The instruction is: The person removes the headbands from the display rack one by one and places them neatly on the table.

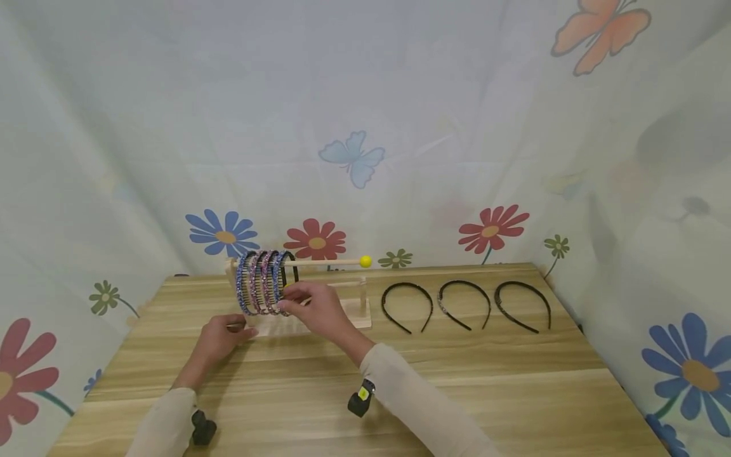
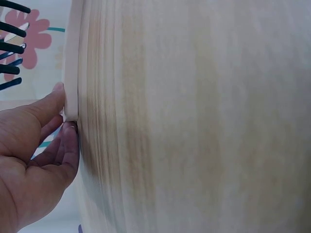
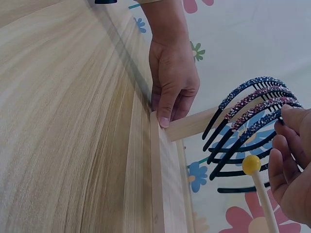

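A wooden stand (image 1: 361, 315) carries a horizontal rod (image 1: 331, 262) tipped with a yellow ball (image 1: 365, 261). Several glittery blue and pink toothed headbands (image 1: 264, 279) hang in a row from the rod. My right hand (image 1: 320, 311) pinches the outermost blue headband (image 3: 257, 125) between thumb and fingers, on the side nearest the ball. Down at the left end of the stand, my left hand (image 1: 221, 339) grips the corner of the flat wooden base (image 2: 71, 73), thumb on one face and fingers at the edge.
Three dark headbands lie in a row on the right of the table: a left one (image 1: 407, 284), a middle one (image 1: 464, 282) and a right one (image 1: 522, 284). Behind the wooden table (image 1: 457, 381) hangs a flower-and-butterfly printed cloth (image 1: 274, 127).
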The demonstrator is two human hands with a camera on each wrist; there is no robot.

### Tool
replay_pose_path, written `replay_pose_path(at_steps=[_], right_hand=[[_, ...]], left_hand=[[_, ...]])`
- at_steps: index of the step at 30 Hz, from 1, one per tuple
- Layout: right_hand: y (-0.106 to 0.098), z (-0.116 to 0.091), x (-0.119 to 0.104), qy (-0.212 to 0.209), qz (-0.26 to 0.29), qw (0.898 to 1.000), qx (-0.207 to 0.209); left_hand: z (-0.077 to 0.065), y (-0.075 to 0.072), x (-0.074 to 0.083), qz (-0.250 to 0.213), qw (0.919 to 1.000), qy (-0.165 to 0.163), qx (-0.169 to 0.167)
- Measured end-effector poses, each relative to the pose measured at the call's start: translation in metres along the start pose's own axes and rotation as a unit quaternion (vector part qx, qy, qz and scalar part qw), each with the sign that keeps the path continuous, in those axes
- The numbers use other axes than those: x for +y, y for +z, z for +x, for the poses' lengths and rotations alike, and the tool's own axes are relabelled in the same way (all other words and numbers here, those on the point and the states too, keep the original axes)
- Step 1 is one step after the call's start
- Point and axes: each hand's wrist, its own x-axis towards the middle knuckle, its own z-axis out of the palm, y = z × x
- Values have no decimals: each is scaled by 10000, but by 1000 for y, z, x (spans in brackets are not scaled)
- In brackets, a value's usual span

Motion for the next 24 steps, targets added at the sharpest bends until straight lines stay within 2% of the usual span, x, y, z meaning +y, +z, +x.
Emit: replay_pose_path(at_steps=[7, 14, 24], right_hand=[[-3, 0, 0, -71, -4, 10000, -55], [-5, -1, -1, 0, -108, 9999, -105], [-15, -2, 4, -192, -116, 9995, -217]], left_hand=[[0, 0, 0, -46, 9999, -89, -50], [-1, 0, 1, -65, 10000, -40, -14], [-1, 1, 1, -57, 10000, -41, -14]])
